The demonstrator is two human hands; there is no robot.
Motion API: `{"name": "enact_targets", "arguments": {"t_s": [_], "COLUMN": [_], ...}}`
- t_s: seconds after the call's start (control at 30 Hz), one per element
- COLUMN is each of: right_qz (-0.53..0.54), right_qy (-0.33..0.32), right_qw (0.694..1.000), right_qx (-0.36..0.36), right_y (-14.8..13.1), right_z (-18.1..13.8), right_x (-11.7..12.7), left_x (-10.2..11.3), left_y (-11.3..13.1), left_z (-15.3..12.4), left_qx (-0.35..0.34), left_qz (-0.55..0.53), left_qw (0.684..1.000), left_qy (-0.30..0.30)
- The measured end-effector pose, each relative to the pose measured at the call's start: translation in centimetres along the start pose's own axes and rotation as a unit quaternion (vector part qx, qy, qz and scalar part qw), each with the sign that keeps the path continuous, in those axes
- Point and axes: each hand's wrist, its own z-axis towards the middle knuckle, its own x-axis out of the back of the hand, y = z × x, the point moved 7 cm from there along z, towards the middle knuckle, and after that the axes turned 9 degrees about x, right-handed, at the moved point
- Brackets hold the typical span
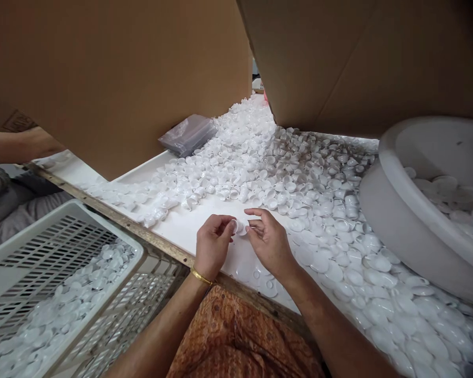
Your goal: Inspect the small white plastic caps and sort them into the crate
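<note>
My left hand and my right hand meet over the white tabletop, fingers pinched together on a small white plastic piece held between them. A gold bangle sits on my left wrist. A big heap of small white plastic cups spreads across the table beyond my hands. Flat white plastic discs lie piled to the right of my right forearm.
A white slotted basket partly filled with white pieces stands at lower left. A large white basin holding discs sits at right. Two cardboard boxes loom behind. A clear plastic bag lies by the heap. Another person's arm shows at far left.
</note>
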Motion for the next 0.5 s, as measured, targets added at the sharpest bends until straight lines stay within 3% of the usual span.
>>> {"name": "enact_targets", "arguments": {"t_s": [0.27,0.5], "right_qz": [0.097,0.164], "right_qy": [0.042,0.039], "right_qw": [0.993,0.982], "right_qx": [-0.045,-0.082], "right_y": [0.2,-0.1], "right_z": [0.1,0.1], "right_x": [0.1,0.3], "left_x": [-0.2,-0.8], "left_y": [3.1,3.5], "left_z": [-1.6,-1.7], "left_qx": [-0.187,-0.195], "left_qz": [0.156,0.125], "left_qw": [0.967,0.97], "left_qy": [0.076,0.075]}}
